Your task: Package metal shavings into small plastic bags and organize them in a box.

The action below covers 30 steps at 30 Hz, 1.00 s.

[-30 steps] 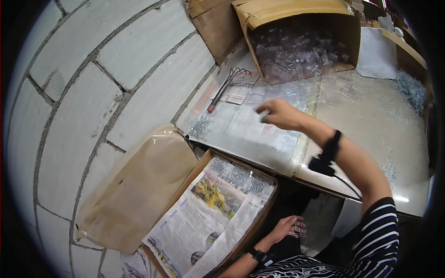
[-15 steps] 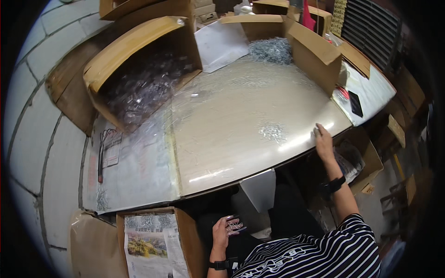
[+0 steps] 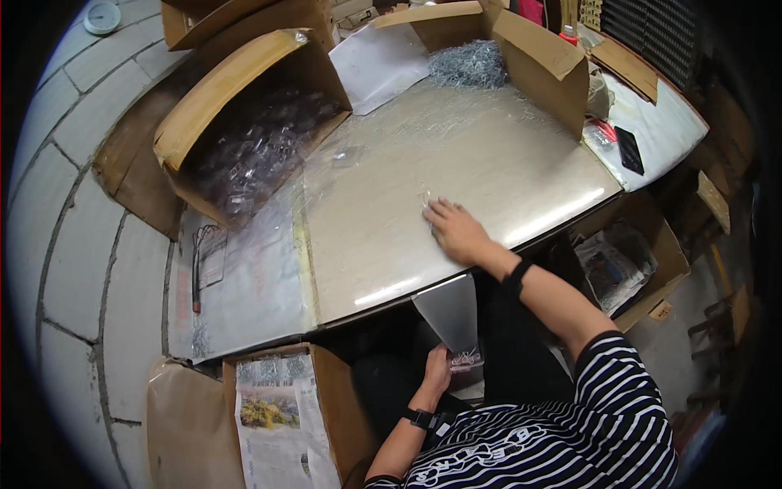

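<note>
My right hand (image 3: 460, 232) lies palm down on the beige tabletop (image 3: 375, 236), fingers stretched out. A few small shiny metal wire pieces (image 3: 423, 198) show at its fingertips; whatever is under the palm is hidden. Below the table edge, my left hand (image 3: 438, 372) grips a small clear plastic box (image 3: 466, 359) with similar wire pieces showing in it. The box sits just under the lower end of a translucent chute (image 3: 450, 314) that hangs from the table's front edge.
At the far side lies a heap of silvery wire pieces (image 3: 468, 65) between cardboard walls. A tipped carton (image 3: 232, 81) on the left holds many clear plastic boxes (image 3: 269, 151). A newspaper-lined carton (image 3: 330, 391) stands at lower left; a black phone (image 3: 629, 151) lies at right.
My right hand has moved left from the table's right edge onto the small wire pile. My left hand has shifted right and up, bringing the box under the chute. The view has shifted slightly.
</note>
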### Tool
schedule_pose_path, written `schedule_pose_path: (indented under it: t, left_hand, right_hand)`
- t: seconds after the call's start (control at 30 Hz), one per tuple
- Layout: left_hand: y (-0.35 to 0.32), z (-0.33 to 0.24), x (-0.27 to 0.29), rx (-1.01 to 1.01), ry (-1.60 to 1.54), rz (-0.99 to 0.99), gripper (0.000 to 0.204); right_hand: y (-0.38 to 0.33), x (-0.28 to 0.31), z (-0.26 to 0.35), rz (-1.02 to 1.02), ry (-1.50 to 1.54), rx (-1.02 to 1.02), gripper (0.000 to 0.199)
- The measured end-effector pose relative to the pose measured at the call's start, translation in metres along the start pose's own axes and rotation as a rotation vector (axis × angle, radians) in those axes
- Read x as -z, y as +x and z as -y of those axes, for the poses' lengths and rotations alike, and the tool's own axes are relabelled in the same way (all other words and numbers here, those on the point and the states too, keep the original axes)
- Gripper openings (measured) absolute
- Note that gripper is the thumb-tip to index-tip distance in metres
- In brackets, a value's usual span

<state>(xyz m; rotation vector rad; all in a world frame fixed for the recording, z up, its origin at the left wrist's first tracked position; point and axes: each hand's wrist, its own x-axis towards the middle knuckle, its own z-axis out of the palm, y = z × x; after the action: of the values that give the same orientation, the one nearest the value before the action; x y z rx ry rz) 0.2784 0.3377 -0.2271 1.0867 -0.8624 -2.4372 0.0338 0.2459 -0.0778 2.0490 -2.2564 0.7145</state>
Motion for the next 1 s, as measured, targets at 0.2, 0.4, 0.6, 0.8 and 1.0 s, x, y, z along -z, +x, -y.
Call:
schedule_pose_path:
  t: [0.2,0.4,0.6,0.8,1.0]
  left_hand:
    - [-0.014,-0.018,-0.029,-0.066,-0.067,-0.042,0.034]
    - [-0.002,-0.009,-0.016,-0.071,-0.071,-0.132,0.034]
    - [0.012,0.021,0.013,-0.089,0.12,-0.126,0.03]
    - [0.014,0.015,0.014,0.018,-0.009,-0.107,0.031]
    - [0.018,-0.007,0.014,0.023,0.353,-0.059,0.026]
  right_hand:
    - [-0.087,0.016,0.084,-0.168,-0.016,-0.011,0.045]
    - [-0.082,0.067,0.077,-0.052,0.139,-0.025,0.04]
    - [0.078,0.084,-0.061,0.051,0.01,-0.139,0.04]
    - [0.177,0.049,-0.133,0.282,-0.219,-0.102,0.048]
    - [0.107,0.028,-0.053,0.472,-0.211,0.093,0.052]
